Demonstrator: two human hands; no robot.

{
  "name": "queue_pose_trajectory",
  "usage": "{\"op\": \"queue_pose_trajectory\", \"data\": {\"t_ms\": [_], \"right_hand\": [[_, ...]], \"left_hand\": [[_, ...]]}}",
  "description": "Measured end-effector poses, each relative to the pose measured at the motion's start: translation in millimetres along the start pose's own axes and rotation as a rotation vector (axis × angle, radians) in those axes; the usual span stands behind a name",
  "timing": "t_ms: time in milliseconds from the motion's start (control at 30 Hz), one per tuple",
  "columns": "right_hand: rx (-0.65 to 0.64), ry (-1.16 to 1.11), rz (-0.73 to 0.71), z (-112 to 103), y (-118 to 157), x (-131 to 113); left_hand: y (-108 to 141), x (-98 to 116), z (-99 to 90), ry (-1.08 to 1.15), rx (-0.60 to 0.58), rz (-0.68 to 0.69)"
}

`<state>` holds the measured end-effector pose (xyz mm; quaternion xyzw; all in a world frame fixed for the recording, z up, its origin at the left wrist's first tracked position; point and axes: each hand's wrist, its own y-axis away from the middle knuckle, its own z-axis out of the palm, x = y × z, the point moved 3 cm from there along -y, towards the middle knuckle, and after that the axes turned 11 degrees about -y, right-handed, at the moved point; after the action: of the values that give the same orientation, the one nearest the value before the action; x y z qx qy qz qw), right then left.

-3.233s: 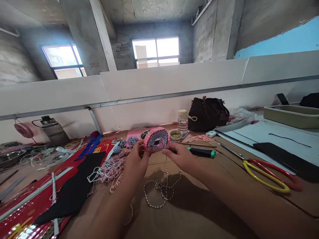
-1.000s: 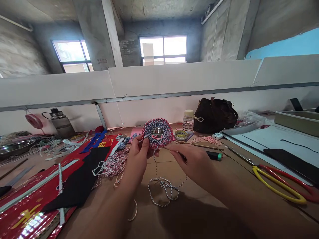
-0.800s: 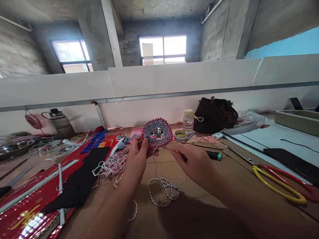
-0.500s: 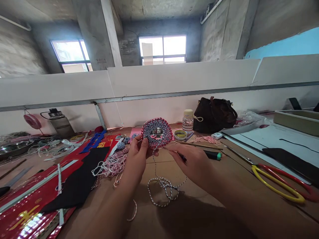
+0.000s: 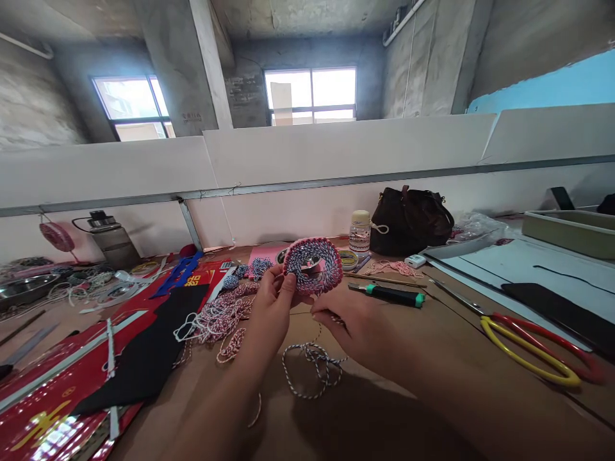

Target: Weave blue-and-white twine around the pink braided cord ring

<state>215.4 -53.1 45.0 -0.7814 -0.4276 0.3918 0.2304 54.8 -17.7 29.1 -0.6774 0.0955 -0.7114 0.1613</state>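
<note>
The woven ring (image 5: 329,276) had tilted — left hand (image 5: 275,303) gripping its edge, right hand (image 5: 356,321) just below, its hold unclear.

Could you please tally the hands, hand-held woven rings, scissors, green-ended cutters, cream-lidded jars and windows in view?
Hands: 2 (left hand, right hand)
Woven ring: 1
Scissors: 1 pair
Green-ended cutter: 1
Cream-lidded jar: 1
Windows: 2 (left window, middle window)
Total: 8
</note>
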Motion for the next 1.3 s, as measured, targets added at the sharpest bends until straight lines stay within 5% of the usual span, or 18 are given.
{"op": "queue_pose_trajectory", "data": {"t_ms": [200,667,933,1100,1300], "right_hand": [[-0.113,-0.199,0.095,2.4,2.5,-2.1],[-0.028,-0.214,0.178,9.7,3.1,18.4],[0.121,-0.217,-0.040,5.9,7.6,21.6],[0.193,-0.336,0.241,1.9,-0.3,41.3],[0.077,-1.163,0.739,26.6,-3.7,69.7]], "left_hand": [[-3.7,-4.1,-3.1,0.025,0.024,-0.024],[1.5,-3.9,1.8,0.119,-0.026,-0.142],[-0.4,1.9,-2.7,0.193,-0.020,-0.175],[1.3,6.7,-2.1,0.216,-0.028,-0.171],[2.8,8.0,0.1,0.199,-0.023,-0.151]]}}
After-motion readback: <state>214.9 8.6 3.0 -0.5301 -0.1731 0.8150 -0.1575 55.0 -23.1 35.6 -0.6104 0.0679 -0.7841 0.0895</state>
